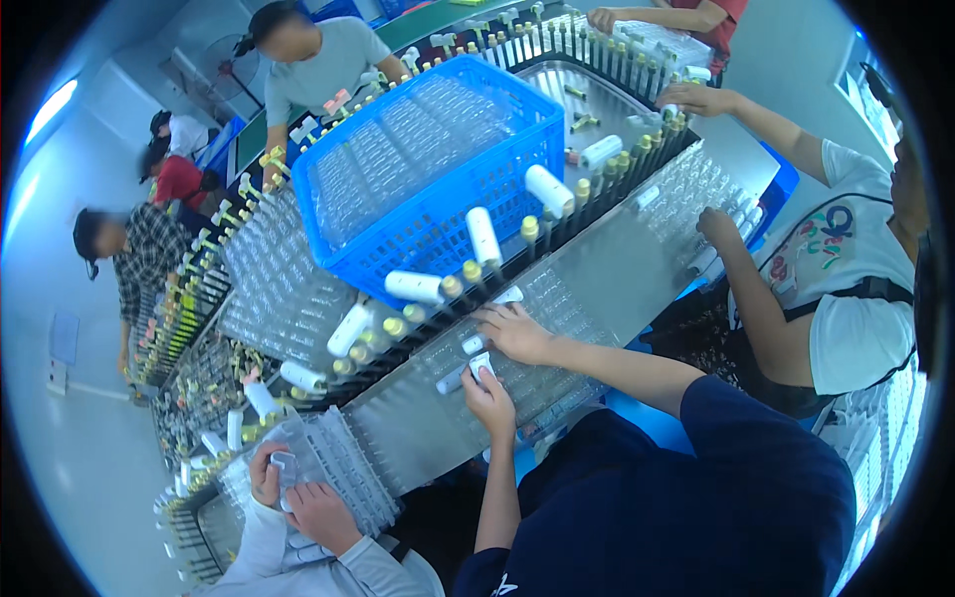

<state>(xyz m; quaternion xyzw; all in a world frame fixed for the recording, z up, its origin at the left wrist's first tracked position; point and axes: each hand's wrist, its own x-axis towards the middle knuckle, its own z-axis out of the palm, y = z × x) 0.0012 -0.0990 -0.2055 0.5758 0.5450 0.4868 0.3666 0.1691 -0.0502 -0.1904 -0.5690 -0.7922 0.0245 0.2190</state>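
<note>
My left hand [489, 400] is closed around a short white cylinder [480, 366], held upright above a clear plastic blister tray [562, 316]. Just beyond it, my right hand [515, 333] reaches over the tray with its fingers stretched out and apart. One white tube [472, 344] lies by the right thumb, and another white tube [508, 296] sits past its fingertips; whether the hand touches either I cannot tell. A third white tube [450, 381] lies beside my left hand.
Ahead stands a blue crate [438, 234] filled with clear trays. A rack of yellow-topped posts [472, 271], several carrying white tubes, runs along the metal bench [393, 423]. Co-workers' hands [323, 512] are at the left and more hands [718, 229] work at the right.
</note>
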